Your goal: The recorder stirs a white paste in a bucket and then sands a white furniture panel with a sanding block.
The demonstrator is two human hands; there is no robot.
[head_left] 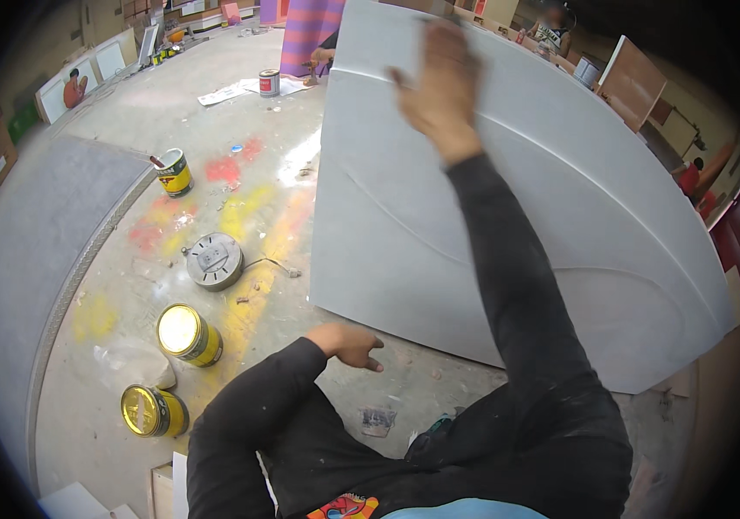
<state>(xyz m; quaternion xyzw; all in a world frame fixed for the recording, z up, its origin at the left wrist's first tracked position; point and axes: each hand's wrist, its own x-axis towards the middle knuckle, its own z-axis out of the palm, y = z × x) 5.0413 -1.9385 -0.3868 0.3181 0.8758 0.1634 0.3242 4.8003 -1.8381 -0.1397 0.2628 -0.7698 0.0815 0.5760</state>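
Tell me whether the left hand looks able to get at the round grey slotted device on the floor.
Probably yes: nothing shows in the left hand, and only paint-stained floor and a thin cord seem to lie between it and the round grey slotted device.

Four cans show: three yellow-and-black cans (205,346) in the left half, one red-labelled can (269,85) near the top. There is one round grey object (215,259) left of centre, two large grey panels (396,173), centre-right and far left, and two bare hands (449,86), upper and lower centre.
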